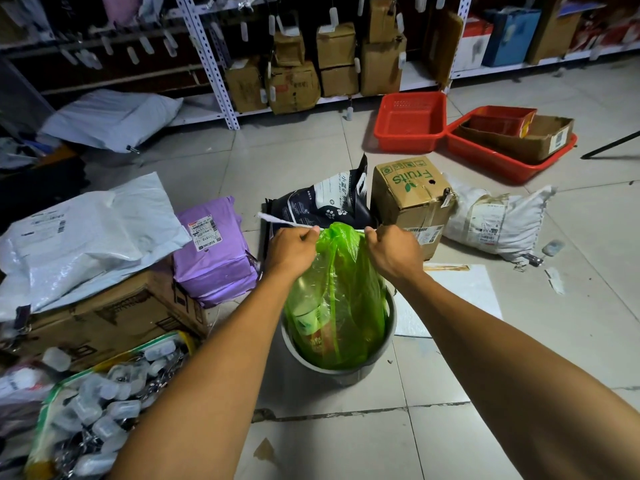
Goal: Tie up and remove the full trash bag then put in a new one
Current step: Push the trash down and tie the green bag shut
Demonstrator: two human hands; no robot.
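A full green translucent trash bag stands in a grey round bin on the tiled floor, its top gathered into a bunch. My left hand grips a white drawstring at the left of the bag's neck. My right hand grips the string on the right side. The string is pulled taut between both fists. Bottles and packaging show through the bag.
Parcels crowd the left: a purple package, white mailers, a cardboard box, a bag of small bottles. Behind the bin are a dark pet-food bag, a "Fruits" box, a white sack. Red baskets and shelving stand farther back.
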